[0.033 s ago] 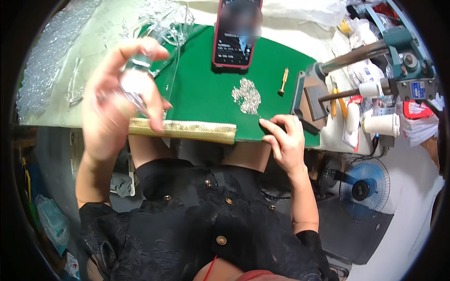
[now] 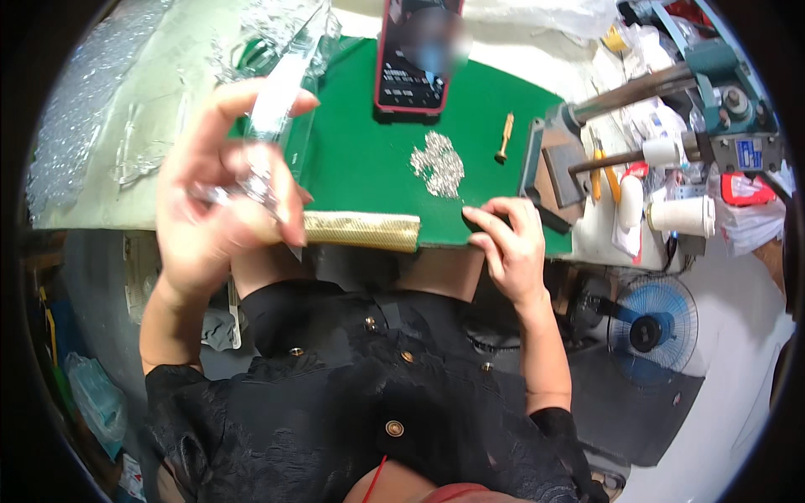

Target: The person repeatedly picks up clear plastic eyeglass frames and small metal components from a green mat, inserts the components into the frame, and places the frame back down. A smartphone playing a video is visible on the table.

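My left hand (image 2: 231,180) is raised over the left part of the green mat, blurred by motion. Its bent fingers grip a clear, shiny plastic strip (image 2: 281,92) that rises from the thumb and index finger; another crumpled, glinting bit shows at the palm. Below that hand a gold patterned roll (image 2: 360,230) lies along the mat's front edge, its left end hidden behind the hand. My right hand (image 2: 516,247) rests at the front edge, fingers curled round a small black object (image 2: 474,220) whose kind I cannot make out. Just beyond it lies a pile of small silvery pieces (image 2: 438,165).
A phone in a red case (image 2: 412,71) stands at the mat's far side. A small brass-coloured tool (image 2: 505,138) lies right of the pile. A green metal press (image 2: 721,101) occupies the right, near a white cup (image 2: 681,216). Clear plastic (image 2: 277,38) heaps up at the back left.
My left hand has shifted slightly right, over more of the gold roll. The clear plastic in it now stretches upward, away from me. My right hand has hardly moved.
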Demonstrator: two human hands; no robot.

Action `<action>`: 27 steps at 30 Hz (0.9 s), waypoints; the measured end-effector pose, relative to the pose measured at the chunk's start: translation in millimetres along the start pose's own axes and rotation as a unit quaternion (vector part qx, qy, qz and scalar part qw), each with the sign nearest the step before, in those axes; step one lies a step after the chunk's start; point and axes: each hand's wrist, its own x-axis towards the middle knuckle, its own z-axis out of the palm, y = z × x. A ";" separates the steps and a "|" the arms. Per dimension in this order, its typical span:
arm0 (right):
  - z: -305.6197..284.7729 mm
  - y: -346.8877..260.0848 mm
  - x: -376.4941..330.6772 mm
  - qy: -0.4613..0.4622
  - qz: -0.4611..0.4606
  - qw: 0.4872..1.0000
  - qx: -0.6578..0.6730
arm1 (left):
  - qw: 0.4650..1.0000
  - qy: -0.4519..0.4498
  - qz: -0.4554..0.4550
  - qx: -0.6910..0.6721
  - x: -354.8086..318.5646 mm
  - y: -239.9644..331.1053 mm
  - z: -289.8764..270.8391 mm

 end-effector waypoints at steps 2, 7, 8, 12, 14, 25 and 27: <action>1.8 1.7 0.0 0.017 0.007 1.000 0.009 | 0.999 -0.030 -0.022 -0.016 -9.0 -14.8 8.5; 3.2 1.5 1.2 0.066 0.079 0.992 0.071 | 0.994 -0.097 0.054 -0.013 -16.1 -48.9 25.3; 2.2 -0.2 4.2 0.064 0.099 0.990 0.074 | 0.994 -0.098 0.054 -0.004 -14.0 -48.9 28.1; 2.2 5.4 7.9 0.013 0.132 0.984 0.122 | 0.990 -0.124 0.064 0.019 -12.6 -49.6 30.4; 2.5 3.8 11.3 0.006 0.149 0.978 0.147 | 0.990 -0.126 0.068 0.017 -9.4 -50.2 33.1; -0.6 3.0 13.2 -0.053 0.056 0.996 0.051 | 0.990 -0.125 0.067 0.024 -6.8 -56.9 32.6; -1.2 3.8 12.3 -0.046 0.076 0.993 0.080 | 0.991 -0.118 0.066 0.014 -7.3 -55.9 33.4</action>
